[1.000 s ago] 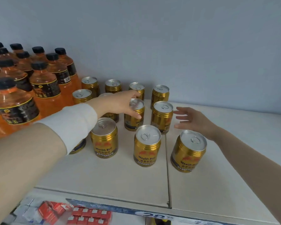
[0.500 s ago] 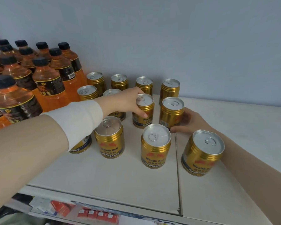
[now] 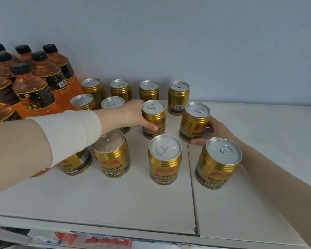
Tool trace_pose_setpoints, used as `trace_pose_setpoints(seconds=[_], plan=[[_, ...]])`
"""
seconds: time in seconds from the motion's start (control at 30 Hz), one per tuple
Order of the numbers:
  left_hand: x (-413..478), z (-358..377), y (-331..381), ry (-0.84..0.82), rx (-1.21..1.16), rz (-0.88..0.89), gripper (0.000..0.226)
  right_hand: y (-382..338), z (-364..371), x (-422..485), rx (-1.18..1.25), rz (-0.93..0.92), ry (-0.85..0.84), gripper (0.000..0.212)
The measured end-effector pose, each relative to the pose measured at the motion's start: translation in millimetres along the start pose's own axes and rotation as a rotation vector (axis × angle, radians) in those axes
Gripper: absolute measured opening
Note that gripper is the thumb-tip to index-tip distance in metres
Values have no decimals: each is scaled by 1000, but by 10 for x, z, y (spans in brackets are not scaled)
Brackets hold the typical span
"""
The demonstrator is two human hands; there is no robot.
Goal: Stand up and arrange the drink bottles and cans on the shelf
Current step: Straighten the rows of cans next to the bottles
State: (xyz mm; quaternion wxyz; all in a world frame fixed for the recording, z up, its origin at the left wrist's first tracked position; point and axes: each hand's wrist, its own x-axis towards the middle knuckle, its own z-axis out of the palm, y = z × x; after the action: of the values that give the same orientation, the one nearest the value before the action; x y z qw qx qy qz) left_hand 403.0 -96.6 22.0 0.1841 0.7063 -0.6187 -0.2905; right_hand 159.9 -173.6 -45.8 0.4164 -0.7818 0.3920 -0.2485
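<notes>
Cans (image 3: 164, 164): I count twelve, all upright on the shelf (image 3: 115, 198), in three rows of four running from its back edge towards the front.
Bottles (image 3: 34, 92): orange drink, black caps and dark labels, packed at the left end of the shelf just beside the leftmost cans.
Wall (image 3: 187, 42): plain pale grey-blue, close behind the back row.
Seam (image 3: 191, 177): a joint between two shelf boards runs front to back, and the front-right can (image 3: 217, 166) stands to the right of it.
Below the front edge: red packs (image 3: 106, 242) on a lower level, too blurred for me to read.
In the way: my left sleeve (image 3: 70, 133) crosses over the front-left can (image 3: 75, 163) and hides most of it. The front row stands between me and both held cans.
Left hand (image 3: 126, 114): wrapped round the third can of the middle row (image 3: 153, 123), thumb on its near side.
Right hand (image 3: 216, 131): curled round the right side of the fourth middle-row can (image 3: 194, 123), thumb low by its base at the seam.
Look of the cans: short and gold, with ribbed shoulders, a silver lid and a ring pull. Red figures sit above the words "Wealth Bull", with a dark band near the foot. A few barcodes face me.
Spacing: the rows are loose, and I see no two cans touching.
</notes>
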Motion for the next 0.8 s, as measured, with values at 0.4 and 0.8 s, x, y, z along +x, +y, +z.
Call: trace_pose_setpoints(seconds=[0.4, 0.8], plan=[[134, 72, 222, -198, -141, 48, 57, 34, -73, -151, 12, 91, 242, 68], [177, 164, 200, -223, -182, 124, 63, 98, -124, -168, -24, 95, 212, 63]])
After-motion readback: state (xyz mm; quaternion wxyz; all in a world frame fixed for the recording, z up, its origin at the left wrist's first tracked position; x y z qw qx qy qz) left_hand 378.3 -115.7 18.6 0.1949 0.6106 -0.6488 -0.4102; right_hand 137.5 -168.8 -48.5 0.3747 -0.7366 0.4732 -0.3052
